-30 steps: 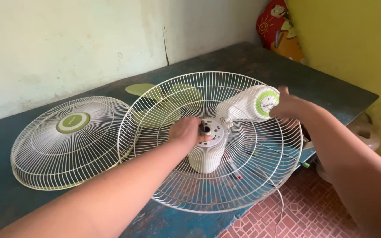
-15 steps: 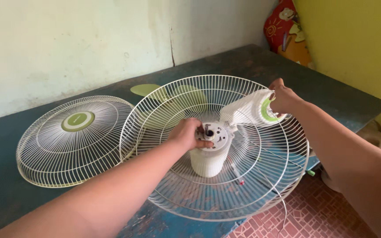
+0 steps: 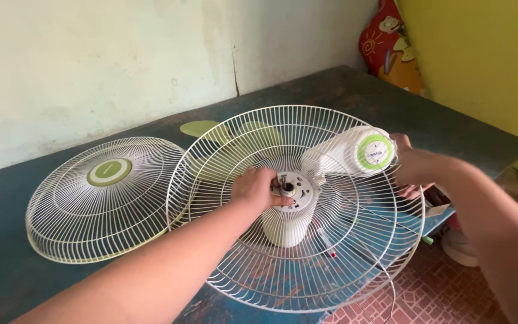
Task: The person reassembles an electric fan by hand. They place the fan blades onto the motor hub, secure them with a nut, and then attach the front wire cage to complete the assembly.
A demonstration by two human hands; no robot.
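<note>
Fan parts on desk, 2 hands engaged

Desk, dark blue-green, carries everything. Rear guard, white wire, sits on motor housing at centre. Front guard lies dome-up, just left. Green blades behind. Left hand closed around the hub, likely steadying it. Right hand grips the white neck piece.

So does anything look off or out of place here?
Yes: the fan is apart. Its rear grille juts past the table edge, the front grille lies separately, and the green blades lie loose behind.
</note>
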